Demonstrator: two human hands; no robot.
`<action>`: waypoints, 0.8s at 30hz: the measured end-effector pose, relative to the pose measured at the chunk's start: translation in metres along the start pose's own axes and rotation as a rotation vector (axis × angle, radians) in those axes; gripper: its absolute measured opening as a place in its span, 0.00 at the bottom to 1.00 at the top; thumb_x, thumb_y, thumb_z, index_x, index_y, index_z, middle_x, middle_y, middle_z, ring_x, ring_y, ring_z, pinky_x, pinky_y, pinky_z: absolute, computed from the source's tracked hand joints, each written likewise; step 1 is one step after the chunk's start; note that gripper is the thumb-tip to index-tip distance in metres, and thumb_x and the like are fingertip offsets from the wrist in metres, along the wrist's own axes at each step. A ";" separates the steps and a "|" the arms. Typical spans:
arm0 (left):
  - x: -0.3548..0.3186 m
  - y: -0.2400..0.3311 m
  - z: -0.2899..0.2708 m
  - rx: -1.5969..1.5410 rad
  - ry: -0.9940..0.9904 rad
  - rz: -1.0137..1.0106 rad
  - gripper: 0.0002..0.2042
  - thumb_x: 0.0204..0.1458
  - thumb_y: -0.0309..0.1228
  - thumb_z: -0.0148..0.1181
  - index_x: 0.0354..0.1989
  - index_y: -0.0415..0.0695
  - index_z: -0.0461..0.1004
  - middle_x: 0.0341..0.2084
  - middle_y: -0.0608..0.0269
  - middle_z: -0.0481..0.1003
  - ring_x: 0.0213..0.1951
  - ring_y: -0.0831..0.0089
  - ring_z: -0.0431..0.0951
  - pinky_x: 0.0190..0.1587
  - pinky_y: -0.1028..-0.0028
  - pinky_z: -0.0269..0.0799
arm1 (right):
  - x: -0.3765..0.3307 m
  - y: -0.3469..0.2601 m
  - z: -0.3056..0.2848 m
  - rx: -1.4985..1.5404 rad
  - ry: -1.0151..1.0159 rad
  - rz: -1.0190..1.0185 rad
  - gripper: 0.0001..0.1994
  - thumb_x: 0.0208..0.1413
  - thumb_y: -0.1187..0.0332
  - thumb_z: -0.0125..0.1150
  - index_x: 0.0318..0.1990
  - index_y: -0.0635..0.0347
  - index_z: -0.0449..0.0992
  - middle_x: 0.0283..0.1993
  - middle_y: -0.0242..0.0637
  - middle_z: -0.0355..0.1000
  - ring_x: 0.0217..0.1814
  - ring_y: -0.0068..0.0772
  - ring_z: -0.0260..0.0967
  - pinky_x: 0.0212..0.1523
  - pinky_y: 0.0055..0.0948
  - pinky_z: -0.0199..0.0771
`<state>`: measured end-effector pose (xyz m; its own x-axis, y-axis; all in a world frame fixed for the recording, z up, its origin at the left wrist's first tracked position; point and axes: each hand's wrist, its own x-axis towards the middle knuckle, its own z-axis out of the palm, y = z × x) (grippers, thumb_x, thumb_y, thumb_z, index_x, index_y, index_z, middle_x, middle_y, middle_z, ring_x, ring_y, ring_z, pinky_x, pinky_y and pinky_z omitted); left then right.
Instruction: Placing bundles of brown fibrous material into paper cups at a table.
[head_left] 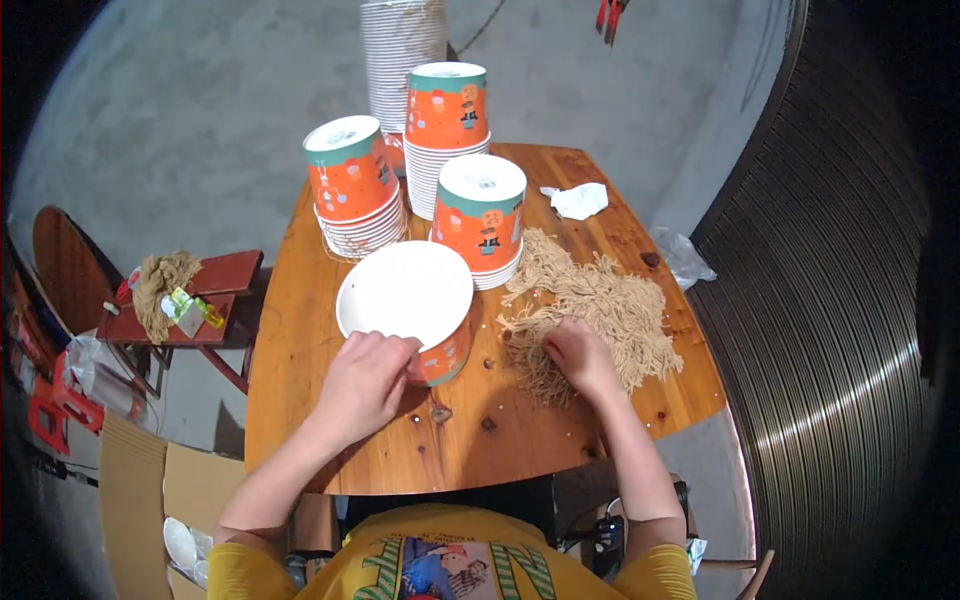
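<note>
Left hand (365, 385) wraps its fingers over the near rim and side of an open paper bowl (405, 295), white inside, orange outside, clamped on it. The bowl stands upright on the wooden table (300, 340), near the front edge, left of centre. Right hand (580, 355) is pressed into the near edge of a pile of dried tan noodles (595, 310), fingers curled down into the strands; cannot tell if they are pinched shut on any. The pile lies loose on the table right of the bowl, just beside it, not touching.

Behind the bowl, three stacks of upside-down orange bowls (480, 215), one touching the noodle pile's far edge. A taller white cup stack (400, 55) at the table's far end. Crumpled white paper (578, 200) beyond the noodles. Left of the table, a low red stool (225, 275) carrying another noodle bundle (160, 285). Cardboard box (135, 500) on the floor, lower left.
</note>
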<state>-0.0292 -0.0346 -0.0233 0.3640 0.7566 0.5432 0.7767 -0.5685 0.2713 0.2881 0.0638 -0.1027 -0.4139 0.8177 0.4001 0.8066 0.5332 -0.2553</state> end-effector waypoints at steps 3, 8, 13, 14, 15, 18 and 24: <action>-0.002 -0.001 0.005 0.045 -0.027 0.049 0.14 0.43 0.20 0.57 0.41 0.41 0.70 0.28 0.59 0.71 0.35 0.60 0.72 0.42 0.64 0.65 | -0.003 0.003 0.002 0.046 -0.019 0.042 0.07 0.49 0.72 0.62 0.37 0.56 0.76 0.37 0.35 0.71 0.42 0.41 0.67 0.45 0.35 0.71; -0.002 0.003 0.007 0.068 -0.024 0.075 0.15 0.43 0.21 0.58 0.43 0.40 0.70 0.33 0.56 0.71 0.40 0.58 0.72 0.46 0.63 0.66 | 0.004 -0.021 -0.020 0.266 0.096 -0.003 0.07 0.47 0.73 0.63 0.36 0.58 0.75 0.37 0.37 0.71 0.42 0.42 0.67 0.45 0.35 0.71; 0.017 0.035 0.016 -0.440 0.145 -0.021 0.23 0.51 0.24 0.58 0.58 0.40 0.64 0.49 0.51 0.70 0.50 0.57 0.72 0.54 0.64 0.66 | 0.017 -0.082 -0.052 0.520 0.101 -0.082 0.07 0.50 0.74 0.64 0.37 0.60 0.75 0.37 0.40 0.71 0.42 0.42 0.70 0.44 0.35 0.71; 0.018 0.044 0.017 -0.555 0.055 -0.153 0.24 0.55 0.27 0.56 0.61 0.39 0.60 0.40 0.55 0.72 0.42 0.64 0.73 0.47 0.68 0.69 | 0.020 -0.098 -0.061 0.525 0.098 -0.093 0.07 0.50 0.74 0.64 0.37 0.60 0.75 0.37 0.40 0.71 0.42 0.42 0.70 0.44 0.35 0.71; 0.019 0.048 0.019 -0.745 -0.024 -0.259 0.24 0.57 0.28 0.55 0.62 0.40 0.60 0.38 0.57 0.72 0.39 0.68 0.72 0.44 0.70 0.69 | 0.022 -0.112 -0.067 0.568 0.101 -0.179 0.07 0.48 0.76 0.63 0.36 0.61 0.75 0.38 0.39 0.71 0.42 0.40 0.70 0.44 0.33 0.71; 0.011 0.047 0.025 -0.877 -0.090 -0.327 0.19 0.61 0.32 0.50 0.59 0.42 0.62 0.29 0.63 0.69 0.31 0.77 0.70 0.37 0.75 0.68 | 0.020 -0.138 -0.077 0.585 0.128 -0.266 0.08 0.47 0.79 0.62 0.36 0.61 0.75 0.38 0.39 0.71 0.38 0.38 0.71 0.38 0.30 0.72; -0.025 0.037 0.017 -0.927 -0.377 -0.515 0.12 0.65 0.36 0.44 0.47 0.43 0.68 0.24 0.59 0.71 0.25 0.66 0.73 0.29 0.69 0.69 | -0.003 -0.122 -0.071 0.412 0.111 -0.186 0.07 0.48 0.79 0.61 0.36 0.61 0.75 0.32 0.36 0.70 0.30 0.31 0.69 0.29 0.26 0.70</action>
<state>-0.0009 -0.0689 -0.0406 0.3642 0.9306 -0.0367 0.2541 -0.0614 0.9652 0.2206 -0.0192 -0.0096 -0.4704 0.6835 0.5582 0.4788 0.7290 -0.4892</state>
